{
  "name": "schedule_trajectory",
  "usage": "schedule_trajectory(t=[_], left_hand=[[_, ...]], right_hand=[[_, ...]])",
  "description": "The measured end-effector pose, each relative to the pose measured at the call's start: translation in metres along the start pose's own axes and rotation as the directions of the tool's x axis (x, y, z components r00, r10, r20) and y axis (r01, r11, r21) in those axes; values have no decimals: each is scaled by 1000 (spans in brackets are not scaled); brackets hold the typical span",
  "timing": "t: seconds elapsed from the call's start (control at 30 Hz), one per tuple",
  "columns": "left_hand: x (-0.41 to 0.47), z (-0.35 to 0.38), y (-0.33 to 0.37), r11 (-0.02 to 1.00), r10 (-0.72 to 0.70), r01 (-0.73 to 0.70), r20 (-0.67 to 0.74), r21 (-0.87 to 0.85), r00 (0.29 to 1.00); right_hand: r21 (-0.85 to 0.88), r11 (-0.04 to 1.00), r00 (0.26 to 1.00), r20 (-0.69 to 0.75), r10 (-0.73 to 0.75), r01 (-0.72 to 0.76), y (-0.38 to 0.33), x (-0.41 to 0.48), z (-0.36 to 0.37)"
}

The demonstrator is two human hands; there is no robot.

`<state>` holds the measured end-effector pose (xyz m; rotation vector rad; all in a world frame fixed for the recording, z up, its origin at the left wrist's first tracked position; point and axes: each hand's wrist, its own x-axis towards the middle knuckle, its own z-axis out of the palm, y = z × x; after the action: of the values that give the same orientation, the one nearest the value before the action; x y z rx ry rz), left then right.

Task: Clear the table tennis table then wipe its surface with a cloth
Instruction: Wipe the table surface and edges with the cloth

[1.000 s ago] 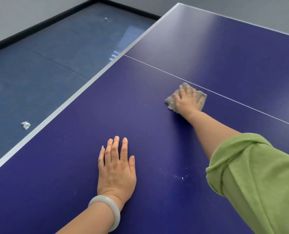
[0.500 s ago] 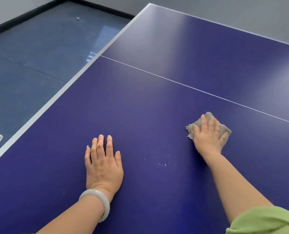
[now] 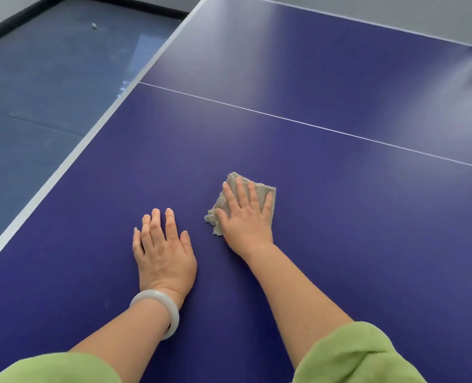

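Counted on and around the table (image 3: 339,217): one cloth (image 3: 259,189), two hands, one pale bangle (image 3: 157,305) on the left wrist, two green sleeves, two white scraps on the floor beyond the table's left edge. Cloth noted as grey-beige, frayed and rumpled, lying flat on the purple-blue top short of the white centre line, pinned under the right hand (image 3: 247,222) with fingers spread flat, not curled around it; left hand (image 3: 163,252) pressed flat and empty just left of the cloth. Cloth's middle hidden beneath the palm, both sleeves cut off at the lower edge, a dark object at the table's far right corner too cropped to identify.
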<state>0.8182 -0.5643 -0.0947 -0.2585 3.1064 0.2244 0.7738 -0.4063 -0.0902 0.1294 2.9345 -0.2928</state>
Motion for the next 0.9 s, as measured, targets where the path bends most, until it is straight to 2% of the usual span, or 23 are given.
schedule_trajectory(t=[0.1,0.2,0.27,0.33,0.37,0.43,0.53,0.6,0.67,0.7,0.77,0.83,0.9], left_hand=[[-2,0,0,1000,9,-9,-1,7,1000],[-1,0,0,1000,3,-3,-6,6,1000],[-1,-1,0,1000,1,-1,1,14,1000],[-2,-1,0,1000,6,-6,7,25,1000],[-2,-1,0,1000,8,-8,11,29,1000],[-2,-1,-1,999,13,-14,16,34,1000],[-1,-1,-2,1000,21,-21,17,14,1000],[-1,0,-3,1000,27,-28,14,2,1000],[-1,2,-4,1000,30,-30,7,5,1000],[-1,3,-5,1000,29,-29,4,6,1000],[-2,3,-4,1000,25,-25,4,-1,1000],[-2,3,-3,1000,25,-25,3,0,1000],[-1,4,-2,1000,23,-23,-7,11,1000]], right_hand=[[-12,966,965,-52,259,-260,89,-35,-11],[111,850,845,-96,525,-515,149,-92,-13],[137,796,786,-127,605,-590,145,-118,-2],[128,768,758,-126,640,-628,115,-118,8],[108,778,768,-125,629,-619,95,-110,11],[57,854,843,-136,520,-517,49,-85,16],[-45,979,974,-120,190,-197,-14,-60,25],[-108,994,998,-56,-9,2,-24,-60,26],[-127,990,996,-52,-75,68,4,-68,23],[-123,992,997,-72,-26,17,26,-76,21],[-73,972,968,-128,215,-225,78,-96,17],[56,872,861,-140,489,-486,116,-125,11],[148,765,754,-132,644,-627,120,-148,8]])
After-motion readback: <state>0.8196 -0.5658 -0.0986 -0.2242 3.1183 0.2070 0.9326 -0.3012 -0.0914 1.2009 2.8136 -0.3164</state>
